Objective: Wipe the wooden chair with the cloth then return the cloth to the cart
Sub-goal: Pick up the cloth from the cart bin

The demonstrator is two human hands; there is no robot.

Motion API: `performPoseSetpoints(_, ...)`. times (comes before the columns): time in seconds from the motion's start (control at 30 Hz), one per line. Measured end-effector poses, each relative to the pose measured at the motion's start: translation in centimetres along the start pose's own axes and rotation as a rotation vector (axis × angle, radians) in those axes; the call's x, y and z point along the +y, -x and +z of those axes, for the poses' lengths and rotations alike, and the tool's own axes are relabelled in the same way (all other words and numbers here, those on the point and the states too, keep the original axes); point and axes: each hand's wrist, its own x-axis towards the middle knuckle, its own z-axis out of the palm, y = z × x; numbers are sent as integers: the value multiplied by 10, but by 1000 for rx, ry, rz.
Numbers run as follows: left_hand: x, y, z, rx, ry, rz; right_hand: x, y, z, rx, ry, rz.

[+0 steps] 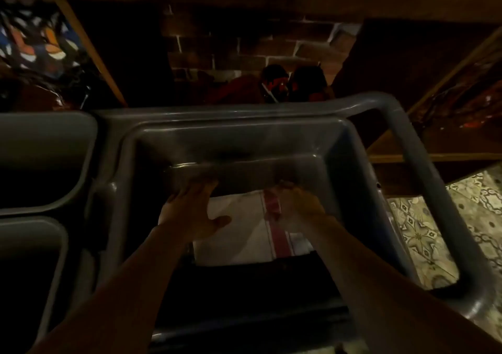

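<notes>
- Cloth [244, 234] task, dim scene; biggest thing in view is the grey plastic cart [402, 163], its handle loop on the right over a patterned tile floor [423, 231].
- Two smaller grey bins [46, 158] sit on the cart's left side, apart from the hands.
- Cart's main tub [339, 168] is deep; cloth lies flat on its bottom, white with a red stripe, roughly folded into a rectangle.
- No wooden chair clearly in view, too dark to tell.
- Step, my read: either picking the cloth up to start or laying it back at the end; can't tell which from this alone.
- Next move calls for either pinching the far edge and lifting clear of the tub walls, or letting go and pulling both arms out.
- Left hand [190, 215] is spread flat, fingers [198, 187] extended past the cloth's far-left corner, palm over its left edge, gripping nothing.
- Right hand [298, 207] is curled over the cloth's far-right edge by the stripe; blurred, so actual grip can't be told.
</notes>
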Motion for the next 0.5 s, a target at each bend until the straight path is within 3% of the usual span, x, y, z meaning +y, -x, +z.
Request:
performPoseSetpoints(0.23, -13, -18, 30, -91, -28, 25, 3, -31, 20, -118, 59, -25)
performPoseSetpoints(0.5, -11, -13, 33, -118, -26, -4, -4, -18, 24, -62, 112, 39)
